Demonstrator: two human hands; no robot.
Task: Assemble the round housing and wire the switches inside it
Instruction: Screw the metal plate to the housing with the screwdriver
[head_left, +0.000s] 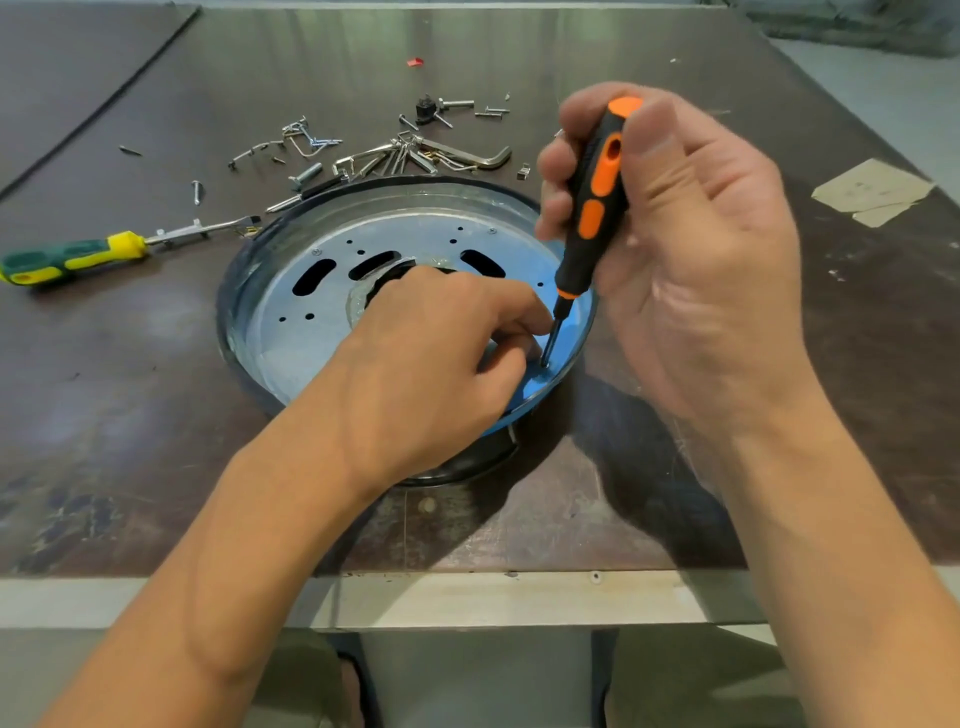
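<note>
Right, right hand (691, 249) clenched round the orange screwdriver (597, 208), tip down on the plate (311, 338) near the housing's (231, 312) right rim. Left hand (431, 364) curled at the tip; couldn't tell what it pinched. Housing sat mid-table (130, 405), loose screws (395, 156) behind.

The round housing (234, 332) sits mid-bench, and its raised rim walls in the metal plate (291, 353). The left hand (431, 364) lies over the plate's near right part. The right hand (691, 249) grips an orange and black screwdriver (592, 208) upright just inside the right rim, so that side is blocked. The plate's left half lies open from above. Screws and hex keys (405, 156) are scattered close against the far rim. A green and yellow screwdriver (72, 257) lies to the left, its tip near the rim. Open bench (130, 415) stretches left and front of the housing. Paper scraps (872, 189) lie at the far right, well apart.
</note>
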